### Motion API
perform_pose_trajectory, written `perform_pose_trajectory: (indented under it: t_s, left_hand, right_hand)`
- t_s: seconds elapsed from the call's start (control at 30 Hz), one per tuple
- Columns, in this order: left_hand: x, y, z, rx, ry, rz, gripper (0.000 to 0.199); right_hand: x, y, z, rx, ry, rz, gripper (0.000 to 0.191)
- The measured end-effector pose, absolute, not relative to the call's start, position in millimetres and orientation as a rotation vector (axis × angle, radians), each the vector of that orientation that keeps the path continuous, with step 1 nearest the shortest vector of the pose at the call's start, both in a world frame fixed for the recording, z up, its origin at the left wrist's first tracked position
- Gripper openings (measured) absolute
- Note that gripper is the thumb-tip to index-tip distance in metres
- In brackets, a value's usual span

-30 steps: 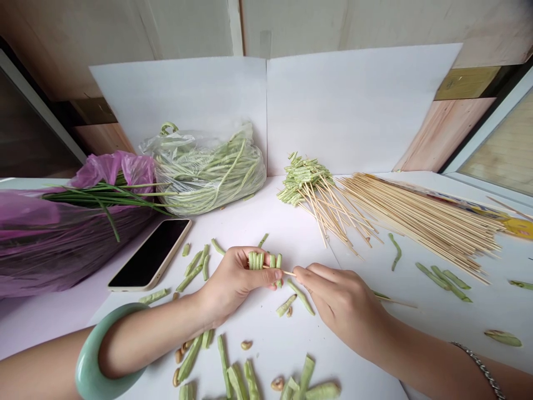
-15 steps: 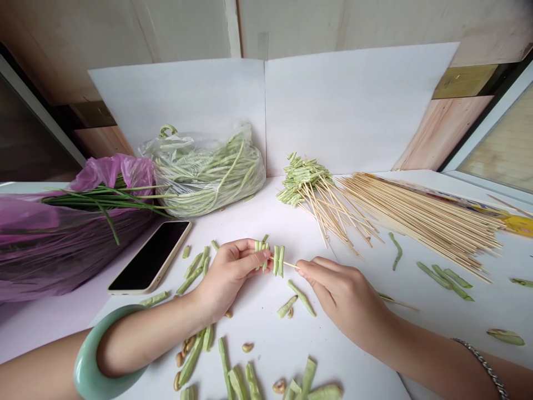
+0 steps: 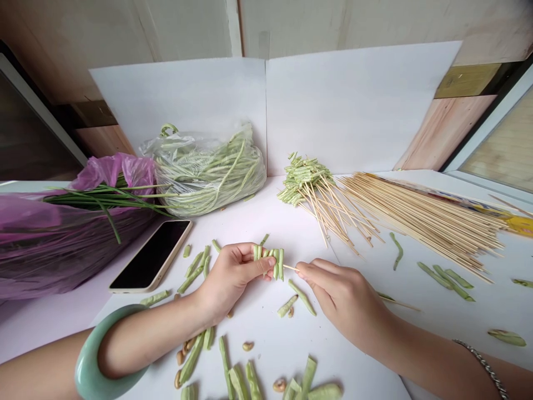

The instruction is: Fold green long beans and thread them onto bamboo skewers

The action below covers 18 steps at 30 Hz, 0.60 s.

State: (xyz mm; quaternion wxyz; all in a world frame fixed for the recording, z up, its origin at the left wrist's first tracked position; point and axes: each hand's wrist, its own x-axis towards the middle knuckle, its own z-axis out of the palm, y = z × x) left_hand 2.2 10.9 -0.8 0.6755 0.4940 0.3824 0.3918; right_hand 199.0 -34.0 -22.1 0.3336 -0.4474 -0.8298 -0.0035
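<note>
Just in front of me the right hand [image 3: 341, 297] is pinching a bamboo skewer [image 3: 290, 268] near its bare end, fingertips closed on it, seemingly to hold it steady; the left hand [image 3: 233, 278] is curling half-closed round a row of cut bean pieces [image 3: 276, 264], thumb pressing on them, presumably to keep them lined up; the pieces are sitting crosswise on the skewer, between the hands; around them, a purple plastic bag [image 3: 62, 250] is bulging at the left; a clear bag of long beans [image 3: 208, 178] is resting beside it; a bundle of bare skewers [image 3: 425, 222] is lying at the right, next to a heap of bean-loaded skewers [image 3: 306, 172], probably set back to free the middle; a phone [image 3: 150, 255] is lying before the bags; loose bean pieces [image 3: 252, 380] are littering the near side, the left forearm blocking my view of some; tan bean seeds [image 3: 247, 346] are lying among them.
</note>
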Motion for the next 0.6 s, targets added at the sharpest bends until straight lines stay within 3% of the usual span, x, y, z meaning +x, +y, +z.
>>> perform_pose_trajectory:
  t_s: [0.6]
  left_hand:
    - [3.5,10.7,1.3,1.091,0.888,1.053,0.027]
  right_hand:
    - [199.4,-31.0,-24.0,-1.22,-2.086,0.027,0.026]
